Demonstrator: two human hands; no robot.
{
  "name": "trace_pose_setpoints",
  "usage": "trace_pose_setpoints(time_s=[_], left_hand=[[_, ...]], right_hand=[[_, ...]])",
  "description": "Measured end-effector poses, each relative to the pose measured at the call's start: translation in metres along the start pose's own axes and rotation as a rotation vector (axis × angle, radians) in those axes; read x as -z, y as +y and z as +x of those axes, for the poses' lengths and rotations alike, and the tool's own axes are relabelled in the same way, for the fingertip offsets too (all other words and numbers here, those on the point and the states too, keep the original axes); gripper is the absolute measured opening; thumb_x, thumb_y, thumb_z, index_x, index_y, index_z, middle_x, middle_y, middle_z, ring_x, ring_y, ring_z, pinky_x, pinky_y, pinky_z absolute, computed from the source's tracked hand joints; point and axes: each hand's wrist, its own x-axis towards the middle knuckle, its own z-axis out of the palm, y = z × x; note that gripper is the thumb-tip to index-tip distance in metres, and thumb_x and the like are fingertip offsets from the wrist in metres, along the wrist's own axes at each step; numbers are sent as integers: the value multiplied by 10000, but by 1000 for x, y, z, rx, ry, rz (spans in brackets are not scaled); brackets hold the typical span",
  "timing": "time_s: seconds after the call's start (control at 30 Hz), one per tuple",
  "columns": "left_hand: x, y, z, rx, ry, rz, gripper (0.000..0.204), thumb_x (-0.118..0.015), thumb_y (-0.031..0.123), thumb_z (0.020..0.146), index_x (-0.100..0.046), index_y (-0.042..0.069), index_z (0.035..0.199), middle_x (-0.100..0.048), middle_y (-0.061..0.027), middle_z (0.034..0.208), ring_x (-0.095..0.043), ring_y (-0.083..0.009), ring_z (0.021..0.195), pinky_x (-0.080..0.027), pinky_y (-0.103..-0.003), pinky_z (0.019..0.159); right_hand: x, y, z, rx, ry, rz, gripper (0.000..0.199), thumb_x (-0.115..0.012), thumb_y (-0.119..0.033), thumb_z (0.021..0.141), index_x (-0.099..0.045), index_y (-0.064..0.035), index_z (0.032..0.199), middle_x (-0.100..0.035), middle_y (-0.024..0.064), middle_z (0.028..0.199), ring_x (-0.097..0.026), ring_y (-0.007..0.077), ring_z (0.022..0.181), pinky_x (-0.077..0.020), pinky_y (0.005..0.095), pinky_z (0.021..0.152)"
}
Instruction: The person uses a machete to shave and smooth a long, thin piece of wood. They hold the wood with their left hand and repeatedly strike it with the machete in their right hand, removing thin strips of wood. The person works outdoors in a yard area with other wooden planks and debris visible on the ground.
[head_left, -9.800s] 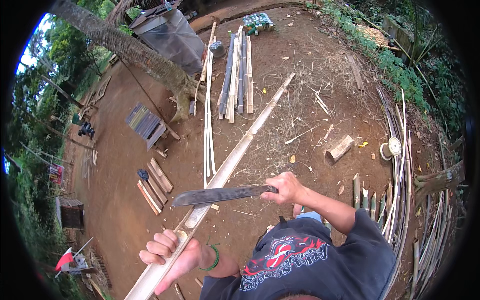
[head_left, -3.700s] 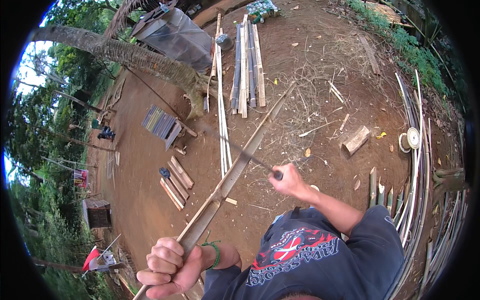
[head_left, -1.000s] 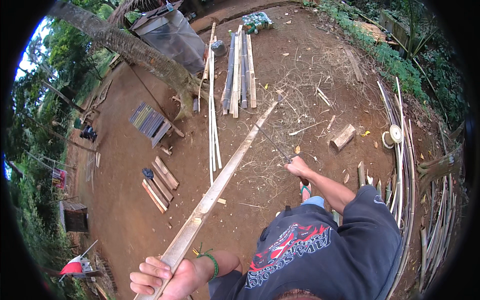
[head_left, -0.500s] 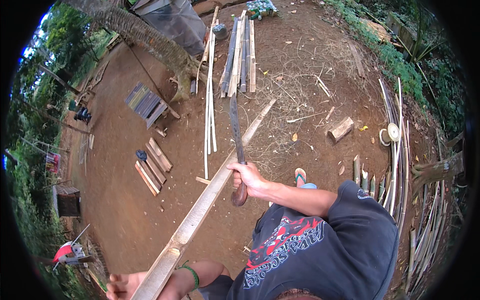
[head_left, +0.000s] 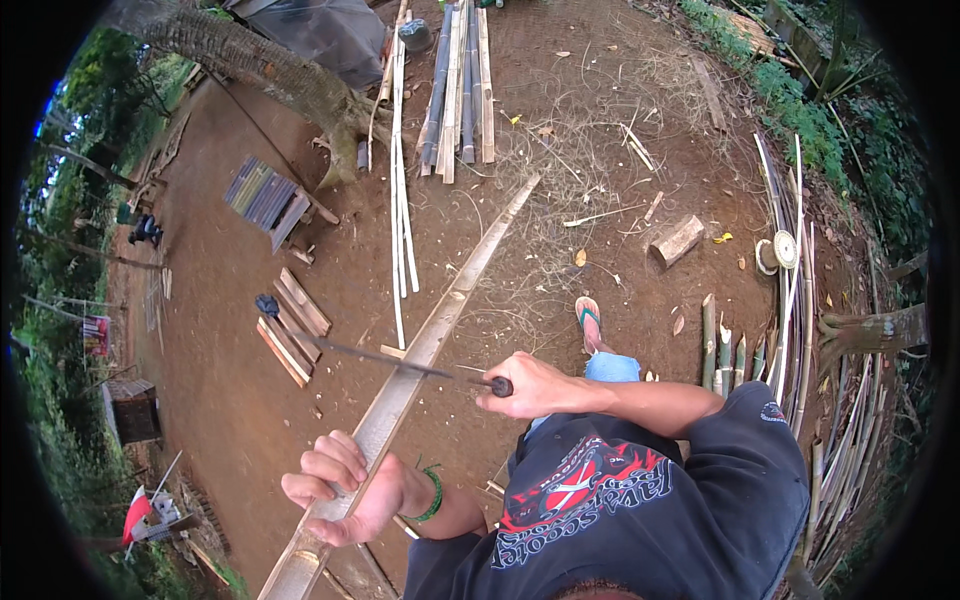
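Note:
A long split bamboo strip (head_left: 432, 335) slants from the lower left toward the upper middle, its pale hollow side facing up. My left hand (head_left: 350, 490), with a green bracelet at the wrist, grips it near its lower end, fingers and thumb curled over the edges. In my right hand (head_left: 535, 386) I hold a machete by its dark handle. The machete's blade (head_left: 350, 352) points left and lies across the strip, above my left hand. Whether the blade touches the bamboo, I cannot tell.
Split bamboo slats (head_left: 460, 90) lie on the dirt at the top. Shorter pieces (head_left: 295, 315) and a slatted bench (head_left: 265, 198) are to the left. A log (head_left: 677, 242), a spool (head_left: 780, 252) and bamboo poles (head_left: 790, 310) lie right. My sandalled foot (head_left: 590, 325) rests ahead.
My left hand has moved up and right and closed around the strip. The machete has swung from upright to nearly level across it, and my right hand has shifted right, off the strip.

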Motion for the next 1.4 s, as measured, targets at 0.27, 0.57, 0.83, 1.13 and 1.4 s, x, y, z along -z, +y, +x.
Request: trace_pose_setpoints(time_s=[0.27,0.57,0.83,1.13,1.4], left_hand=[[-88,-25,39,-25,-14,125,376,-587,350,858,-314,153,690,-319,24,517,-257,-71,428,-181,-215,412],[-136,-53,73,-13,-33,139,343,-476,380,914,-352,129,716,-326,4,591,-298,-110,475,-257,-268,471],[-174,-72,78,-122,55,263,332,-498,328,881,-345,124,668,-342,-5,582,-293,-121,461,-266,-258,442],[-196,-73,88,-125,-38,437,283,-495,304,896,-360,122,725,-346,11,570,-287,-94,434,-266,-246,439],[-204,-77,78,-263,-39,485,261,-509,261,881,-351,126,723,-330,23,563,-251,-88,419,-243,-231,433]], right_hand=[[119,299,104,-630,230,-162,288,-623,-239,728,-676,42,767,-671,250,725,-681,329,666,-519,436,613],[171,159,133,255,-100,-110,235,-634,-223,662,-579,4,635,-566,230,585,-605,380,556,-459,485,563],[238,296,186,-549,131,-130,313,-642,-262,729,-681,46,770,-664,281,763,-683,402,741,-525,475,672],[276,373,193,-658,60,-266,297,-627,-239,726,-657,54,760,-662,266,740,-673,370,699,-513,446,663],[278,263,162,67,-123,-142,196,-627,-194,699,-584,-10,647,-529,200,544,-528,393,523,-431,450,535]])
